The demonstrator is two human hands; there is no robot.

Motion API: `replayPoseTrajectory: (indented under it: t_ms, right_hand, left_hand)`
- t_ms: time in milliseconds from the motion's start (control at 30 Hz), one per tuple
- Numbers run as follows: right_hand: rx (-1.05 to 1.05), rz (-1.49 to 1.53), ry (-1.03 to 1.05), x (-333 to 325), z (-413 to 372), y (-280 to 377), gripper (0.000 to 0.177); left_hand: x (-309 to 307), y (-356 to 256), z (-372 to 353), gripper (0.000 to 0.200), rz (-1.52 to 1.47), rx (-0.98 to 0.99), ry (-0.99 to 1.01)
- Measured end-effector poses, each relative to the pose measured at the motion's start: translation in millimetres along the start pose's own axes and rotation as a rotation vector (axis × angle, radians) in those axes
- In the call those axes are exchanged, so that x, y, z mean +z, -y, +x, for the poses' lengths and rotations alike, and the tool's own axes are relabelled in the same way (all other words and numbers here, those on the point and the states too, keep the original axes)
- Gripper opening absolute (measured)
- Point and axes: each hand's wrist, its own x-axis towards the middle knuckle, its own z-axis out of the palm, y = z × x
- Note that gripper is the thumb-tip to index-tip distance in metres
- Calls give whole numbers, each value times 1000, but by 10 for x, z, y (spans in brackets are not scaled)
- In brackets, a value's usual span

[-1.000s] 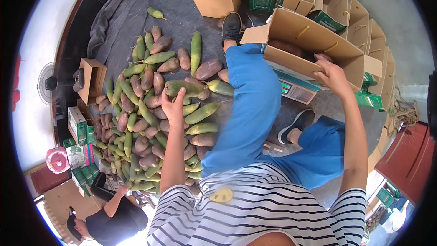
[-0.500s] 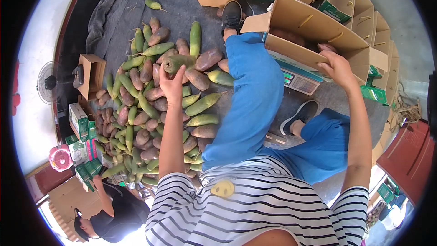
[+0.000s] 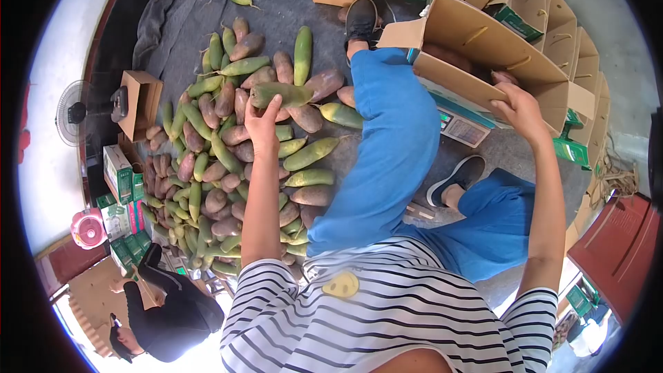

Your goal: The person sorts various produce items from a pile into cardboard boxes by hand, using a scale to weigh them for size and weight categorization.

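Observation:
My left hand (image 3: 262,126) is closed on a thick green radish (image 3: 282,94), thumb and fingers around its near end, over the pile. Beneath and around it lie many green radishes (image 3: 311,154) and reddish-brown radishes (image 3: 306,118). My right hand (image 3: 519,107) grips the near edge of an open cardboard box (image 3: 476,86), its fingertips partly hidden. Inside the box, close to those fingers, lies a reddish radish (image 3: 504,78), with others in shadow. The box rests on a scale (image 3: 464,129) with a lit display.
Several open cartons (image 3: 518,0) with rope handles line the right and top. A fan (image 3: 72,113), small boxes (image 3: 119,174) and a pink fan (image 3: 89,228) stand at the left. A co-worker in dark clothes (image 3: 173,314) is at the lower left. My shoes (image 3: 456,181) flank the scale.
The view has shifted slightly. The radish in my left hand now lies more sideways, showing more of its length. My right hand stays at the box edge. The co-worker has changed posture.

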Motion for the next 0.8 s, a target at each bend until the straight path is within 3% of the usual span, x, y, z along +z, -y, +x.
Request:
replayPoseTrajectory:
  t_ms: [100, 267, 400, 533, 667, 800]
  right_hand:
    - [-79, -8, -78, 34, -1, -11, 24]
    - [-16, -25, -19, -13, -41, -60, 24]
    - [-26, -29, -18, 7, -16, -3, 25]
    - [-61, -47, -48, 49, -8, -72, 25]
    - [-32, -37, -15, 49, -8, -72, 25]
    - [-29, -28, -9, 36, -2, -57, 26]
  left_hand:
    - [-28, -43, -29, 34, -121, -158, -143]
    - [72, -225, -90, 32, -164, -44, -118]
    - [-8, -281, -112, 35, -24, 43, -190]
    - [-409, -50, -38, 33, 132, -47, -174]
    - [-660, 128, 100, 27, 213, -4, -190]
    - [-796, 115, 382, 36, 9, -142, -265]
